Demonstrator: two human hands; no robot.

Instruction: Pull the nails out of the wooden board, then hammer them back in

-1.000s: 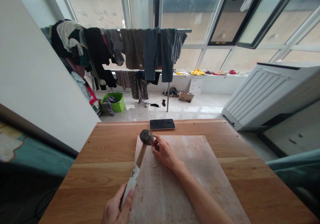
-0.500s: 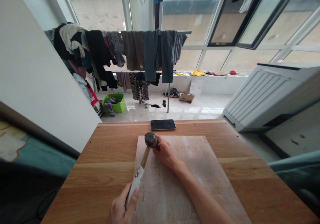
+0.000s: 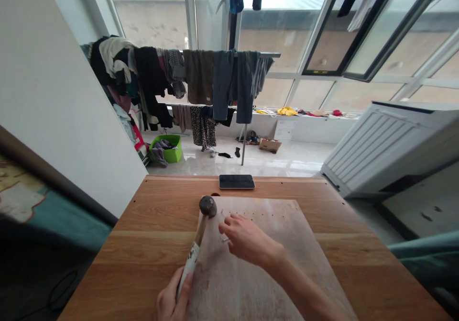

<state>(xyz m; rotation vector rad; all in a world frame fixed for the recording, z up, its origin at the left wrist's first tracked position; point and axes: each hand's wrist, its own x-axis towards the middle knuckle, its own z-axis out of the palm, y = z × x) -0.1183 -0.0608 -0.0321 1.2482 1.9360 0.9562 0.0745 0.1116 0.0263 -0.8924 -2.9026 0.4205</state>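
Observation:
My left hand (image 3: 175,296) is wrapped round the white-covered lower handle of a hammer (image 3: 191,261). Its dark, round head (image 3: 208,206) is raised over the far left part of a worn wooden board (image 3: 265,273). My right hand (image 3: 247,238) hovers above that board, right of the hammer head, with fingers curled. From beneath its thumb pokes a thin metal nail (image 3: 225,239), mostly hidden by the hand. Another thin nail (image 3: 222,211) seems to stand in the board between the hammer head and my right fingers. Small dark holes or dots run along the far part of the board.
The board lies on a wooden table (image 3: 143,244). A phone (image 3: 236,182) rests near the far edge, and a small reddish-brown round object (image 3: 215,194) shows behind the board. Beyond are a clothes rack with laundry (image 3: 201,79), a green basin (image 3: 174,154) and a white cabinet (image 3: 380,144).
My right hand has drawn back from beside the hammer head, toward me and rightward, uncovering the standing nail. The hammer head has shifted slightly left. The camera view has tilted a little.

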